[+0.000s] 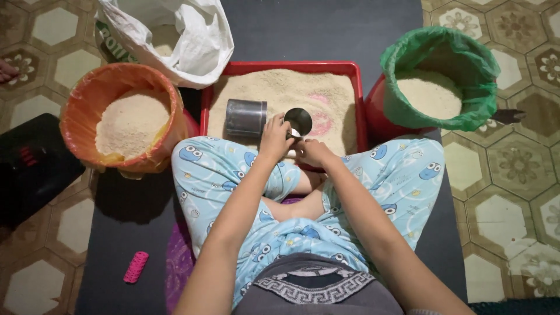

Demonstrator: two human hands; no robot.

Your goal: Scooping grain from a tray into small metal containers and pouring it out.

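Grain fills a red tray (357,105) set on the floor before a seated person, whose crossed legs in pale blue printed trousers (402,175) press against its near edge. Left hand (274,139) is closed around the handle area of a small dark metal scoop (300,121), which sits tipped over the grain with its mouth facing up toward the camera. Right hand (312,151) is curled just beside it, touching something small and pale at the tray's edge (too hidden to name); whether it grips that thing I cannot tell. A grey cylindrical cup (245,117) lies on its side on the grain, just left of the scoop. To the left stands an orange-lined bucket (81,111) holding more grain, to the right a green-lined bucket (466,64) likewise part full, and behind the tray an open white sack (192,41). A pink ridged roller (136,267) lies well apart on the dark mat (122,227). Risks as I judge them: the scoop is held low and close to the near rim, so a tilt of the wrist could spill grain onto lap or mat; the cup, lying loose, could roll if the grain bed shifts; knees crowding the tray could nudge it.
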